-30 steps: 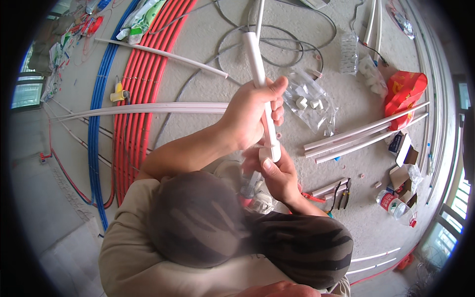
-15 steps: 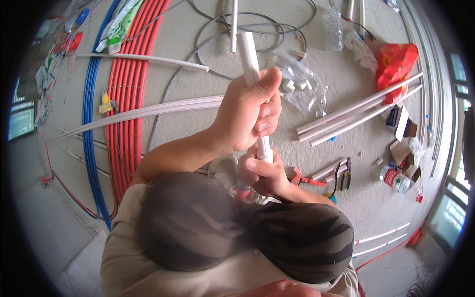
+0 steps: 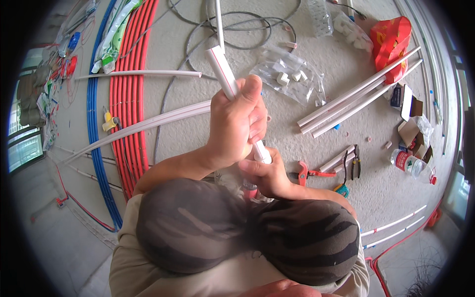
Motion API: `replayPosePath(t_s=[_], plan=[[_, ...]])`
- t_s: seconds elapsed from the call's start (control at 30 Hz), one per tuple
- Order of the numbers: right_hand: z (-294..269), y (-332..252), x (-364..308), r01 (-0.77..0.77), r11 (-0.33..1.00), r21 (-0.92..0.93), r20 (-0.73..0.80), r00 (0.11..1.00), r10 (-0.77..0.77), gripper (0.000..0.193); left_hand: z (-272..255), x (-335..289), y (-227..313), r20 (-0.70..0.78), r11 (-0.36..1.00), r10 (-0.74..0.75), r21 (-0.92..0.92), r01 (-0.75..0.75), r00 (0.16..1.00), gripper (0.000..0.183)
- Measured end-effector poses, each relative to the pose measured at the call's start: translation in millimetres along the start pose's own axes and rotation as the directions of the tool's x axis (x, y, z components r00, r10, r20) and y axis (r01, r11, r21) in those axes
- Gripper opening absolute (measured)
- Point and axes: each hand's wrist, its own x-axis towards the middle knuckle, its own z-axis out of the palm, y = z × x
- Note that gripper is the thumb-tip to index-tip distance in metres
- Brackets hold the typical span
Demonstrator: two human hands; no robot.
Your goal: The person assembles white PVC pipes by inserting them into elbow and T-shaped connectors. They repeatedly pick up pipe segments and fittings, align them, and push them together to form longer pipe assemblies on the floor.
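Observation:
A white plastic pipe (image 3: 222, 72) with a thin red stripe slants up and to the left in front of me. My left hand (image 3: 232, 123) is wrapped round its middle, thumb up along the side. Just below, my right hand (image 3: 269, 175) is closed on the pipe's lower part, with its thumb across the front. A short white stretch shows between the two hands; my fingers hide the very end. Behind my right hand, near my feet, part of a clear bottle with a red label (image 3: 250, 189) is visible. Red-handled pipe cutters (image 3: 303, 173) lie to its right.
Red pipes (image 3: 129, 94) and blue pipes (image 3: 92, 84) run along the left floor. Loose white pipes (image 3: 346, 99) lie at right, near a red bag (image 3: 391, 42). A bag of fittings (image 3: 292, 76), pliers (image 3: 356, 166), a bottle (image 3: 406, 163) and black cable (image 3: 237, 47) are scattered about.
The pipe's upper end has swung left and tilts more. Both hands keep their hold on it. The whole view has shifted slightly.

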Motion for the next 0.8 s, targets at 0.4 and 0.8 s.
replayPosePath(t_s=[0.4,0.8], plan=[[-11.6,-2.5,13.1,-0.386,0.831,0.400,0.561,0.820,0.111,0.037,-25.7,24.2,4.7,0.182,0.979,-0.094,-0.163,0.124,0.979,0.046],[-2.6,-4.1,4.8,-0.156,0.923,0.353,0.280,0.958,0.055,0.066,-25.4,21.8,14.6,0.078,0.978,-0.036,-0.202,0.051,0.996,0.052]])
